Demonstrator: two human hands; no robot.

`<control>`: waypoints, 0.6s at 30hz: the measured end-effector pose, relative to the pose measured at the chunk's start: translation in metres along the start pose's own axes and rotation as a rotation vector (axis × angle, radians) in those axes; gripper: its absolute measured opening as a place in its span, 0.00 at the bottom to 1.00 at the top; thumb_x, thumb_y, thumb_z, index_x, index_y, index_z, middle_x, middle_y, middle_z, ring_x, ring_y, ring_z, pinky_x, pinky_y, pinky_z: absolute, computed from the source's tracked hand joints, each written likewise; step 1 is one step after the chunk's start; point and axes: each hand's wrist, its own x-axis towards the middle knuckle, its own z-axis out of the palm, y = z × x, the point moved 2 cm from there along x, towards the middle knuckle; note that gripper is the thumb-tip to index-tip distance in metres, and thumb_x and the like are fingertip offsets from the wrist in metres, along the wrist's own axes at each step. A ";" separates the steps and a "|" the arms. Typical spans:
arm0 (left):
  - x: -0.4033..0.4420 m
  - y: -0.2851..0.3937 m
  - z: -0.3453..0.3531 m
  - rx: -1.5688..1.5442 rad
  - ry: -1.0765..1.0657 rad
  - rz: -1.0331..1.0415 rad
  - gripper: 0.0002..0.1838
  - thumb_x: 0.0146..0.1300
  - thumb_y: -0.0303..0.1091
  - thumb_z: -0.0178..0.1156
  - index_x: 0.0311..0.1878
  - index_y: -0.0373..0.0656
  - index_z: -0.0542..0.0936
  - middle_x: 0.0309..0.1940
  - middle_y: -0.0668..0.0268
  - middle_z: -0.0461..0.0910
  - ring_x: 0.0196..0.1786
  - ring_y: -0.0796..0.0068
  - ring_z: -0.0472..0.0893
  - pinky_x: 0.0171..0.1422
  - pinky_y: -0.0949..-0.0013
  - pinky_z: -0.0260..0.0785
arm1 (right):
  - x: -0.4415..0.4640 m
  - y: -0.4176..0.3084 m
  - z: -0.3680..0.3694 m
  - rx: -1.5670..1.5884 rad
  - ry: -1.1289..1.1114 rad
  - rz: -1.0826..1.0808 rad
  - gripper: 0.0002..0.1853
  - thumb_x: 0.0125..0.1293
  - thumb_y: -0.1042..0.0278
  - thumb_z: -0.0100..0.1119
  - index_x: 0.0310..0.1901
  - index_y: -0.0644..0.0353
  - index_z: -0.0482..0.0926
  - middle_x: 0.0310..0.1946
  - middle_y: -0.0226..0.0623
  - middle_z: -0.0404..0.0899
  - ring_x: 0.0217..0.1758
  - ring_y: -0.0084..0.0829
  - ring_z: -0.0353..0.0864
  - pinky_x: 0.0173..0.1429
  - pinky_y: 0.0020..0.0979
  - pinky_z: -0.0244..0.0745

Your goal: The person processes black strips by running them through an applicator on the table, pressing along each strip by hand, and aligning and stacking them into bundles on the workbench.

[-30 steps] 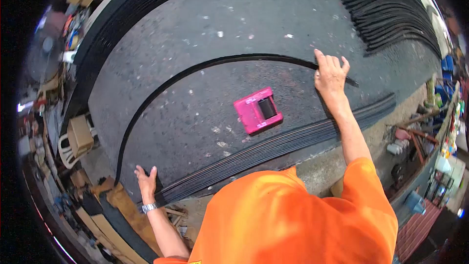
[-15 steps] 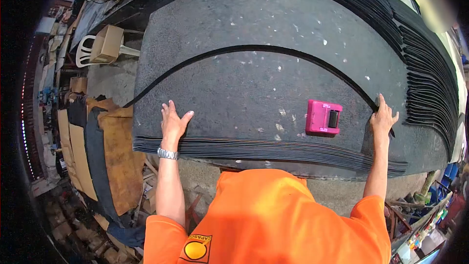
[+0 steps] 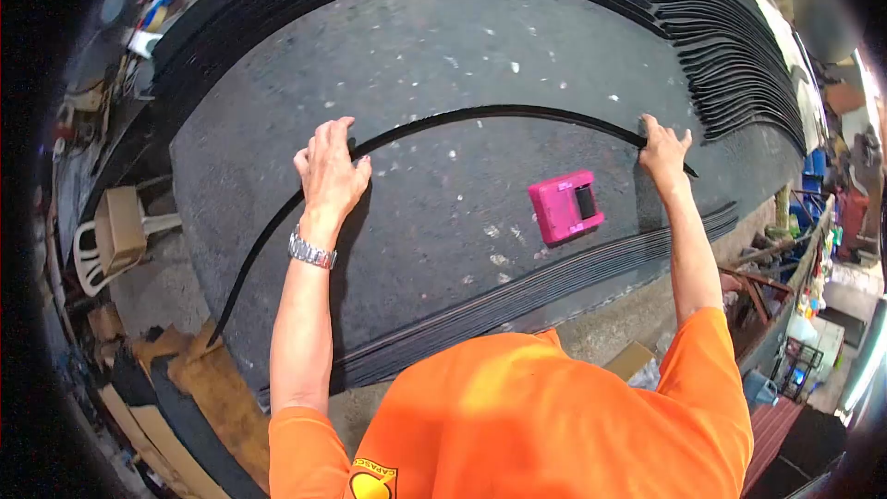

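Observation:
A long, narrow black strip (image 3: 499, 112) bows in an arc across the dark, speckled tabletop (image 3: 425, 65). My left hand (image 3: 331, 166) is closed around it left of the middle, thumb and fingers on either side. Near its right end, my right hand (image 3: 663, 146) pinches the same strip. The strip's left end hangs past the table's left edge. Between my hands and nearer to me lies a pink block-like holder (image 3: 565, 207) with a black cylinder set in it.
Along the near edge runs a bundle of similar strips (image 3: 517, 291). More black strips (image 3: 739, 65) are packed side by side along the far and right edges. A cardboard box (image 3: 120, 226) rests on a white chair (image 3: 90, 259) at the left, beside brown sheets (image 3: 222, 388).
My left hand has moved forward from the bare tabletop and taken hold of the strip. My right hand stays near the strip's right end. The view has turned to the right.

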 end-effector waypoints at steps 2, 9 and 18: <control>0.020 0.009 0.016 -0.013 -0.017 0.064 0.29 0.58 0.34 0.68 0.64 0.47 0.76 0.59 0.59 0.80 0.65 0.57 0.77 0.67 0.50 0.60 | 0.007 -0.002 -0.002 0.026 -0.007 0.014 0.31 0.59 0.77 0.60 0.67 0.48 0.73 0.49 0.36 0.87 0.58 0.42 0.84 0.77 0.74 0.51; 0.033 0.008 0.009 0.044 -0.094 0.011 0.12 0.57 0.28 0.63 0.45 0.44 0.80 0.42 0.61 0.85 0.53 0.57 0.83 0.55 0.52 0.62 | 0.093 -0.026 -0.005 0.085 0.145 -0.072 0.33 0.59 0.76 0.60 0.68 0.47 0.72 0.47 0.33 0.87 0.56 0.40 0.85 0.76 0.72 0.54; -0.036 0.018 0.014 0.203 0.066 0.031 0.13 0.53 0.24 0.69 0.42 0.47 0.79 0.39 0.68 0.78 0.47 0.65 0.78 0.57 0.56 0.59 | 0.141 -0.062 -0.001 0.007 0.277 -0.213 0.35 0.59 0.73 0.65 0.70 0.43 0.72 0.52 0.25 0.83 0.61 0.32 0.81 0.76 0.70 0.54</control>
